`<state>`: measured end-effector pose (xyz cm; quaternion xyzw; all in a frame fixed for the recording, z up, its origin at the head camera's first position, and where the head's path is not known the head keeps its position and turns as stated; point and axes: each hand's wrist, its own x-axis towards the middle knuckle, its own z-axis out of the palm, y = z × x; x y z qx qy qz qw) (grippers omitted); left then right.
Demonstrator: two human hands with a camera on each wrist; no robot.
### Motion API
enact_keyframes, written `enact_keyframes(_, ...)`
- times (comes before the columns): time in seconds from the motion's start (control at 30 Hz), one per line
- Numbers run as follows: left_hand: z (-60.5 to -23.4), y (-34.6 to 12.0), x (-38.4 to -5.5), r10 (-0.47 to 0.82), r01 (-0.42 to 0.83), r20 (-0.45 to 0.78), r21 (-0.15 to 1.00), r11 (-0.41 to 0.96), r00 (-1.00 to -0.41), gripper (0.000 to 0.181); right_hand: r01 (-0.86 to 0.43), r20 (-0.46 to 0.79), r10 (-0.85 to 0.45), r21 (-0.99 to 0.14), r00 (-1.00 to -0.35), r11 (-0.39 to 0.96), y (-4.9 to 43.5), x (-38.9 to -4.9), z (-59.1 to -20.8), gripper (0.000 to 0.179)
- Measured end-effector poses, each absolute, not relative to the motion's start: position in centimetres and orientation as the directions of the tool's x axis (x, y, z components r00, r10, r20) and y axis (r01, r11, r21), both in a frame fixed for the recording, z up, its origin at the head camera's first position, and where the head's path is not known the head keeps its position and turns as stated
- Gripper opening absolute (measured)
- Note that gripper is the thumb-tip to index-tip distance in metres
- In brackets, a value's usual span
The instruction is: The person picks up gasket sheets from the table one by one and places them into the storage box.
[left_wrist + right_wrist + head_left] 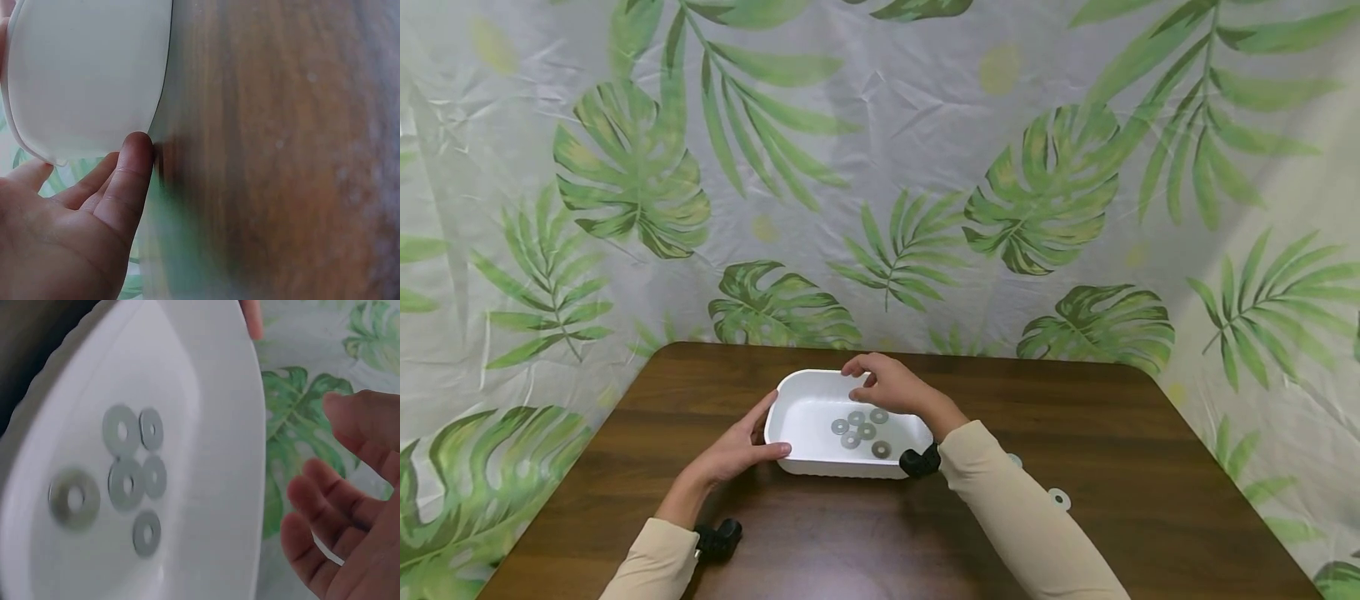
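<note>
A white plastic tray (793,421) with rounded corners sits on the table. Several flat metal washers (867,431) lie grouped on its floor, some touching or overlapping. My left hand (735,450) holds the tray's left end, thumb on the near rim and fingers along the outer side; in the left wrist view its fingertips (135,147) press against the tray wall (87,81). Over the tray's far right part hovers my right hand (887,385), fingers loosely bent with nothing between them. The right wrist view shows this hand (350,512) beside the tray rim.
A washer (1059,499) lies on the brown wooden table (820,542) right of the tray, near the right sleeve. Another washer (1015,459) is partly hidden behind that sleeve. A leaf-patterned cloth (917,167) hangs behind the table's far edge.
</note>
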<state>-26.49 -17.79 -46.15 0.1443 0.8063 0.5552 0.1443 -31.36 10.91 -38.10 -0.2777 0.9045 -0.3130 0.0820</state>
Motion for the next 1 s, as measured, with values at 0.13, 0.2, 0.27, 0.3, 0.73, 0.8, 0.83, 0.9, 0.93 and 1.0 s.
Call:
enact_keyframes(0.13, -46.2, -17.8, -26.5, 0.394, 0.074, -0.074, 0.935, 0.347, -0.916, 0.103, -0.51, 0.027, -0.594, -0.547, -0.804, 0.664, 12.8, -30.3, -37.6, 0.033)
enact_keyframes(0.2, -46.3, -17.8, -26.6, 0.402, 0.081, -0.069, 0.935, 0.344, -0.913, 0.103, -0.54, 0.034, -0.616, -0.522, -0.787, 0.66, 13.8, -29.6, -37.3, 0.033)
enact_keyframes(0.27, -46.3, -17.9, -26.6, 0.41, 0.091, -0.057, 0.939, 0.332, -0.91, 0.103, -0.566, 0.044, -0.634, -0.501, -0.772, 0.655, 14.9, -28.9, -37.1, 0.031)
enact_keyframes(0.3, -46.3, -17.9, -26.6, 0.414, 0.098, -0.05, 0.939, 0.328, -0.909, 0.103, -0.578, 0.05, -0.641, -0.491, -0.766, 0.652, 15.4, -28.5, -36.9, 0.031)
enact_keyframes(0.73, -46.4, -18.0, -26.6, 0.433, 0.117, -0.027, 0.946, 0.303, -0.901, 0.103, -0.536, 0.081, -0.585, -0.515, -0.807, 0.669, 24.0, -25.4, -37.8, 0.033)
enact_keyframes(0.8, -46.4, -18.0, -26.6, 0.43, 0.114, -0.031, 0.945, 0.307, -0.902, 0.103, -0.511, 0.064, -0.566, -0.524, -0.822, 0.682, 25.5, -25.0, -38.2, 0.033)
enact_keyframes(0.83, -46.4, -18.0, -26.6, 0.429, 0.112, -0.033, 0.945, 0.308, -0.903, 0.103, -0.499, 0.057, -0.558, -0.526, -0.828, 0.688, 26.2, -24.9, -38.4, 0.033)
enact_keyframes(0.9, -46.4, -18.0, -26.5, 0.428, 0.109, -0.034, 0.945, 0.307, -0.903, 0.104, -0.48, 0.043, -0.541, -0.525, -0.84, 0.703, 27.4, -24.5, -38.6, 0.033)
enact_keyframes(0.93, -46.4, -18.0, -26.5, 0.429, 0.11, -0.034, 0.945, 0.307, -0.903, 0.103, -0.472, 0.041, -0.534, -0.527, -0.845, 0.707, 28.0, -24.3, -38.7, 0.034)
enact_keyframes(1.0, -46.3, -18.0, -26.6, 0.428, 0.112, -0.032, 0.945, 0.308, -0.903, 0.103, -0.458, 0.04, -0.518, -0.527, -0.855, 0.716, 29.0, -24.0, -39.0, 0.035)
